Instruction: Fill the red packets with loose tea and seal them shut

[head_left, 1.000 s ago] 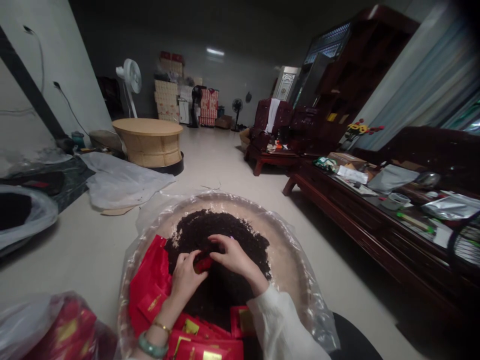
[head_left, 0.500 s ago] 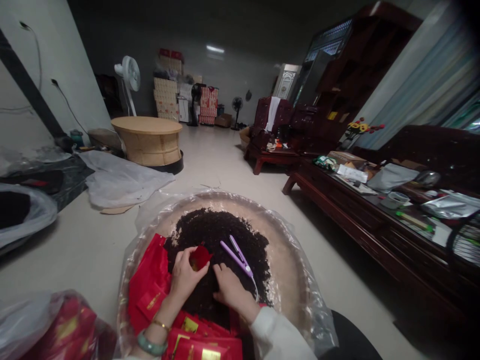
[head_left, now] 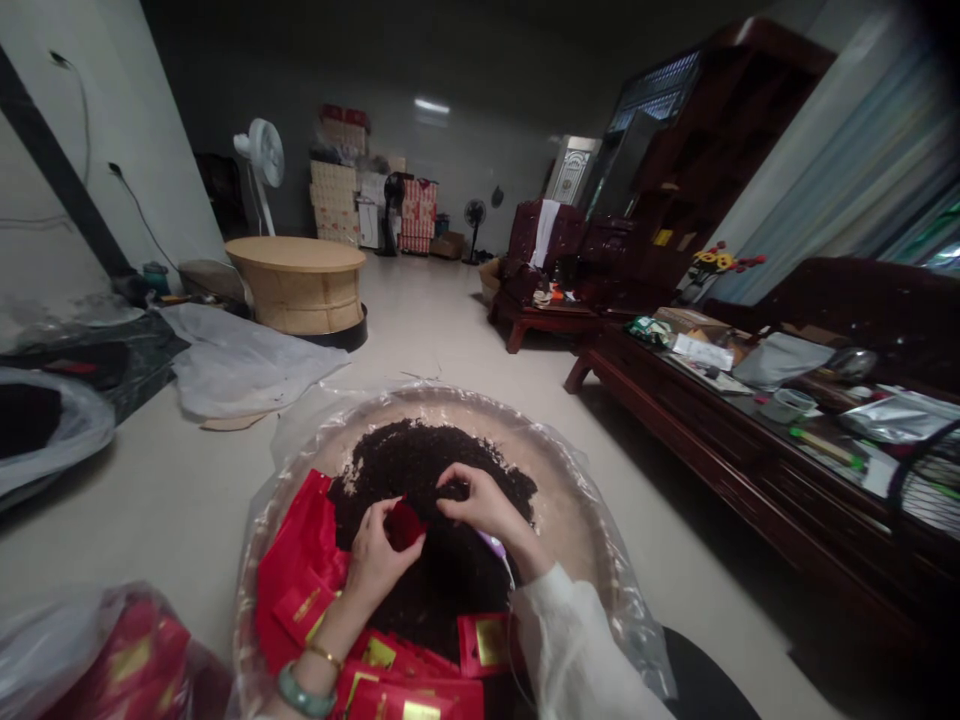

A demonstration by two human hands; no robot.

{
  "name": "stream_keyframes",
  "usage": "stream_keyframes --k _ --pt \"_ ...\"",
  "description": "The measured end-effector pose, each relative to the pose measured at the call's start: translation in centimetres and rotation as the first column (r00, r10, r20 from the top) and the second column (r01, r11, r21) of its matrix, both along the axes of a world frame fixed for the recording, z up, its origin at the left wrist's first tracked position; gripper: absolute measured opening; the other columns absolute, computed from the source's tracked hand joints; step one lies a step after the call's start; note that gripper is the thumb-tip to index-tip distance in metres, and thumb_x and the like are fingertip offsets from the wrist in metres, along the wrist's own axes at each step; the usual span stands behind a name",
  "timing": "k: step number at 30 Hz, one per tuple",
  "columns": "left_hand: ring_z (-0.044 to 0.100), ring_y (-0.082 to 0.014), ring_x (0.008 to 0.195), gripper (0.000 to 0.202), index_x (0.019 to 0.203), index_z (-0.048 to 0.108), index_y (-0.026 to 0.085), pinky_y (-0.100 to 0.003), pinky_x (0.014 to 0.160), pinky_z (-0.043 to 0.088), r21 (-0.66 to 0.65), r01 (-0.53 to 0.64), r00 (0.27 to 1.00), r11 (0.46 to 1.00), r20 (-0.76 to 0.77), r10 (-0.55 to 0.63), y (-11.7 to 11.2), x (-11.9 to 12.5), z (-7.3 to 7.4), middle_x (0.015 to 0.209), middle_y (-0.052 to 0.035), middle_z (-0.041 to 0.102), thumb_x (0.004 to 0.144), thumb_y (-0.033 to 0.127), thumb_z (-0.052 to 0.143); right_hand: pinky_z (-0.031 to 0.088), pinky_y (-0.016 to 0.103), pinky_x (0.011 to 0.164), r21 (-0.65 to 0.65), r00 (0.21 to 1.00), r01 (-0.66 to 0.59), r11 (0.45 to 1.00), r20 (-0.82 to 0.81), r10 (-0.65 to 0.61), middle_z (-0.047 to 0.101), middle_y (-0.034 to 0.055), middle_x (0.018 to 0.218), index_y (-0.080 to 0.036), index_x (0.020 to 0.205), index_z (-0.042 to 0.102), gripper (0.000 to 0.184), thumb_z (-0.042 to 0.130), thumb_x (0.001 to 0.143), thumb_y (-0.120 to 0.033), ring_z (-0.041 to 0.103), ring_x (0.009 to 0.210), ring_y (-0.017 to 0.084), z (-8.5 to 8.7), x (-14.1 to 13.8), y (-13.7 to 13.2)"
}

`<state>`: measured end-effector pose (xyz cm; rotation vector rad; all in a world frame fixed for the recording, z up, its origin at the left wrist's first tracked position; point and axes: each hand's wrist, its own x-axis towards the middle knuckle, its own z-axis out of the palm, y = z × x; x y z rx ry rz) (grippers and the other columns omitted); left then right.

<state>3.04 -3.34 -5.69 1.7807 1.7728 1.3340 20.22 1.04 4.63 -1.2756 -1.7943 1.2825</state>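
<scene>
My left hand (head_left: 375, 555) is closed around a small red pouch (head_left: 406, 526), its mouth held open and facing up. My right hand (head_left: 484, 505) hovers just right of the pouch, fingertips pinched on what looks like a bit of dark loose tea leaves. Under both hands spreads a pile of these dark leaves (head_left: 412, 450) in a wide round basket (head_left: 592, 545) lined with clear plastic. A purple hand-held sealer (head_left: 493, 545) with a white cord lies on the leaves, mostly hidden behind my right forearm. Red pouches with gold labels (head_left: 300, 540) lie along the basket's left and near side.
A clear bag of red packets (head_left: 142, 650) sits at the lower left, with a bag of dark material (head_left: 75, 430) beyond. Clear plastic sheeting (head_left: 240, 360) and a round wooden stand (head_left: 296, 285) are ahead. A cluttered dark wooden table (head_left: 675, 400) stands on the right.
My right hand has lifted from the leaves and moved up and right, now covering most of the purple sealer. A red pouch below it has come into view. My left hand still holds its pouch.
</scene>
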Motion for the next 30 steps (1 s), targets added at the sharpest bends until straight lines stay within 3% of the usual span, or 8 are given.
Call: stream_keyframes --k 2,5,12,17,20,24,27,30 --pt "0.063 -0.0238 0.087 0.044 0.101 0.05 0.019 -0.036 0.07 0.054 -0.019 0.003 1.0 1.0 0.004 -0.003 0.0 0.1 0.1 0.094 -0.0069 0.062 0.064 0.036 0.067 0.044 0.022 0.058 0.17 0.996 -0.012 0.985 0.092 -0.003 0.058 -0.0051 0.065 -0.018 0.081 0.061 0.017 0.063 0.065 -0.013 0.055 0.058 0.011 1.6 -0.9 0.0" --pt "0.063 -0.025 0.089 0.045 0.1 0.05 0.019 -0.037 0.07 0.053 -0.04 -0.003 1.0 0.999 0.013 0.004 -0.1 0.1 0.3 0.094 -0.007 0.062 0.062 0.035 0.068 0.044 0.026 0.074 0.353 0.973 -0.079 0.932 0.23 -0.005 0.064 -0.001 0.081 -0.019 0.082 0.064 0.019 0.064 0.066 -0.01 0.059 0.078 0.015 2.5 -2.1 -0.4" --pt "0.064 -0.0278 0.09 0.043 0.101 0.049 0.02 -0.04 0.073 0.051 -0.04 -0.029 0.998 0.999 -0.051 0.027 -0.2 0.2 0.3 0.094 -0.0085 0.064 0.063 0.034 0.065 0.043 0.03 0.081 0.433 0.898 -0.204 0.878 0.439 -0.008 0.062 0.0048 0.094 -0.019 0.097 0.063 0.018 0.057 0.08 -0.013 0.056 0.089 0.018 2.0 -3.5 -2.7" --pt "0.065 -0.0297 0.084 0.037 0.099 0.05 0.02 -0.04 0.071 0.051 -0.037 -0.084 0.991 0.996 -0.104 0.08 -0.2 0.5 0.0 0.09 -0.0098 0.067 0.066 0.031 0.061 0.041 0.043 0.079 0.482 0.761 -0.209 0.851 0.627 -0.168 0.058 0.0142 0.09 -0.014 0.083 0.067 0.014 0.057 0.083 -0.025 0.046 0.094 0.029 0.4 -4.7 -3.7" --pt "0.066 -0.0306 0.087 0.043 0.1 0.049 0.018 -0.043 0.075 0.05 -0.059 -0.089 0.994 0.994 -0.071 0.084 -0.1 0.4 0.1 0.091 -0.0114 0.069 0.063 0.032 0.064 0.042 0.042 0.077 0.478 0.763 -0.208 0.853 0.625 -0.164 0.056 0.0136 0.092 -0.016 0.08 0.068 0.014 0.058 0.083 -0.024 0.044 0.093 0.028 -0.8 -4.7 -3.1" --pt "0.067 -0.0265 0.089 0.067 0.115 0.047 0.021 -0.04 0.08 0.051 -0.166 0.118 0.989 0.979 0.109 -0.101 0.2 -0.3 0.5 0.098 -0.0074 0.071 0.055 0.03 0.073 0.043 0.036 0.083 0.53 0.886 -0.126 0.839 0.44 -0.145 0.056 0.009 0.095 -0.019 0.082 0.069 0.013 0.056 0.085 -0.019 0.045 0.095 0.023 -1.1 -3.2 -1.8" --pt "0.068 -0.0229 0.087 0.053 0.11 0.053 0.021 -0.036 0.081 0.052 -0.27 0.288 0.942 0.919 0.253 -0.221 0.4 -0.6 0.8 0.096 -0.0035 0.073 0.059 0.027 0.07 0.043 0.036 0.084 0.59 0.918 -0.022 0.807 0.331 -0.217 0.055 0.0089 0.098 -0.019 0.086 0.068 0.014 0.054 0.086 -0.02 0.045 0.096 0.022 -0.9 -2.1 -1.3" --pt "0.067 -0.0235 0.087 0.043 0.103 0.059 0.019 -0.037 0.082 0.051 -0.317 0.339 0.93 0.886 0.254 -0.265 0.4 -0.5 0.8 0.092 -0.0026 0.073 0.061 0.025 0.068 0.042 0.036 0.081 0.599 0.91 -0.049 0.799 0.357 -0.211 0.058 0.0082 0.089 -0.019 0.086 0.067 0.017 0.05 0.089 -0.022 0.046 0.091 0.022 -1.2 -1.8 -1.4"
